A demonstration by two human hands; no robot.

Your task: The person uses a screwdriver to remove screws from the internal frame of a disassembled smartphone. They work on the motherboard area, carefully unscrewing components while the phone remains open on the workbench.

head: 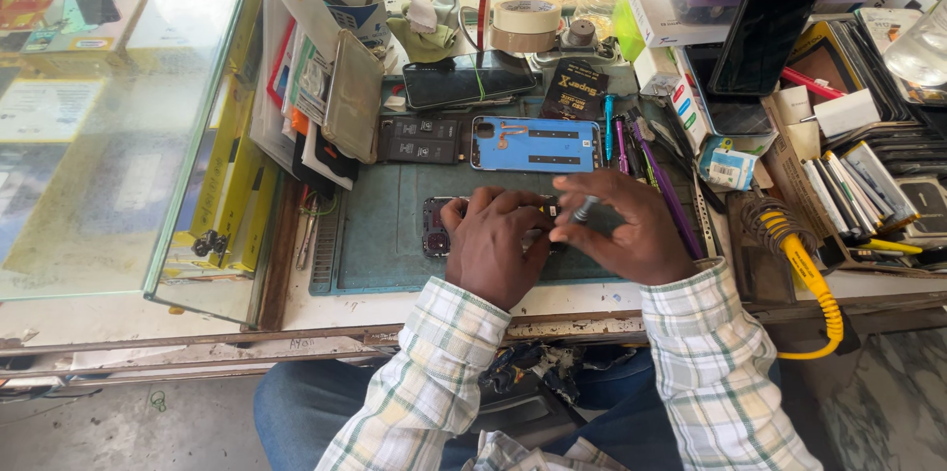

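My left hand (490, 242) presses down on an opened dark phone (435, 227) lying on the green work mat (380, 234), covering most of it. My right hand (628, 226) is just to its right and pinches a small grey screwdriver (584, 209) with its tip pointed at the phone. Behind my hands lies a blue phone back shell (534, 144). Left of the shell rest black phone batteries (419, 139), and behind it lies a dark phone screen (468, 80).
A glass display case (118, 116) takes up the left side. Papers and a wallet (340, 86) stand by the mat's far left. Tape rolls (526, 25), boxes (663, 12), a propped black phone (774, 12), pens and tweezers (646, 150) crowd the back and right. A yellow coiled holder (804, 264) sits at right.
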